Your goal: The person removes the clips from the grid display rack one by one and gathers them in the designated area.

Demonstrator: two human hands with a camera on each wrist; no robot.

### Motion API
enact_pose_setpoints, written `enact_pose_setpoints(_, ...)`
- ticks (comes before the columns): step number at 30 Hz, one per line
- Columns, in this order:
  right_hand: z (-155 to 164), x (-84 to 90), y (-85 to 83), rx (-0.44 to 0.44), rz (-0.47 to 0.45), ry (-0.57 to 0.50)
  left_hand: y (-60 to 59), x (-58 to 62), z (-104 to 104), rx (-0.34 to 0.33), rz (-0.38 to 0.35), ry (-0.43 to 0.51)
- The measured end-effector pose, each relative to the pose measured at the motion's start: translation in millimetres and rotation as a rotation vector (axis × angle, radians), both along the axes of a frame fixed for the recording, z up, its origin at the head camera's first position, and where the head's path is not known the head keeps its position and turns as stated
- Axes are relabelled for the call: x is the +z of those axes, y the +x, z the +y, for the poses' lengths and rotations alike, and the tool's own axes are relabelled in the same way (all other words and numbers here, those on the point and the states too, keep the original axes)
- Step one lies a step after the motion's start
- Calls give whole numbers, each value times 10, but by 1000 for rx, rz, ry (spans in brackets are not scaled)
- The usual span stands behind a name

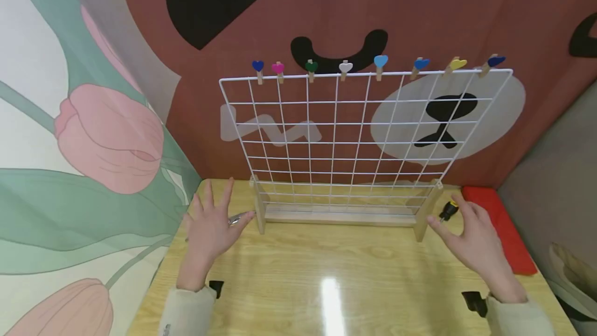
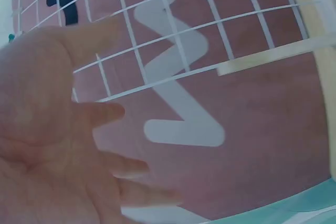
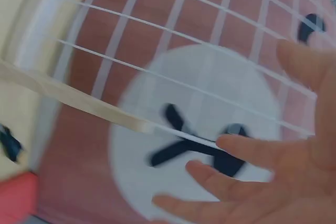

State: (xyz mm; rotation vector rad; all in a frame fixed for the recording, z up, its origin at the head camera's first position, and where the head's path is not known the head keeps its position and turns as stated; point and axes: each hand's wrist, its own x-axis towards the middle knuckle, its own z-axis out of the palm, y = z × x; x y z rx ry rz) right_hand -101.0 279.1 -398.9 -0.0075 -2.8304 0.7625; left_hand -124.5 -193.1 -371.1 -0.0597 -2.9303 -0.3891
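Rack (image 1: pixel 333 143) stands between left grip (image 1: pixel 211 228) and right grip (image 1: pixel 477 241), contact unclear.

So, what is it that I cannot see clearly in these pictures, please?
- Metal tool: head view, partly behind the left hand.
- Black-and-yellow tool: head view, lower end behind the right hand.
- Rack's right foot: head view, the same hand overlaps it; touching is uncertain.
- Red item: right wrist view, blurred, cut off by the left edge.

A white wire grid (image 1: pixel 335 123) stood on a pale wooden table (image 1: pixel 280 279) before a brown printed backdrop (image 1: pixel 420 9), multicoloured heart-topped wooden clothespins (image 1: pixel 345 68) along its top; to its right, a black-and-yellow tool (image 1: pixel 450 211) lay just left of a flat red rectangular object (image 1: pixel 507 229).
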Motion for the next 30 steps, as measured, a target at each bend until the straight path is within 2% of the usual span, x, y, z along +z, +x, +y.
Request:
enact_pose_setpoints(2,42,-70,-89,-1,-2,-65,-67,96,-19,-17,28,79)
enact_pose_setpoints(6,114,-220,-270,-26,-6,-226,-212,329,-41,-94,101,227)
enact_pose_setpoints(10,145,-335,-436,-125,-43,-463,-345,538,-25,-176,244,295)
enact_pose_setpoints(12,156,-376,-525,-179,-58,-531,-394,624,2,-202,323,317)
enact_pose_setpoints(15,181,-424,-662,-213,-59,-562,-457,751,65,-229,416,365)
enact_pose_setpoints(20,225,-512,-796,-220,-83,-580,-570,1030,179,-272,498,447)
enact_pose_setpoints(26,201,-580,-887,-294,-56,-661,-745,1507,265,-356,535,413)
enact_pose_setpoints(30,208,-608,-903,-349,-41,-672,-895,1741,319,-377,546,406)
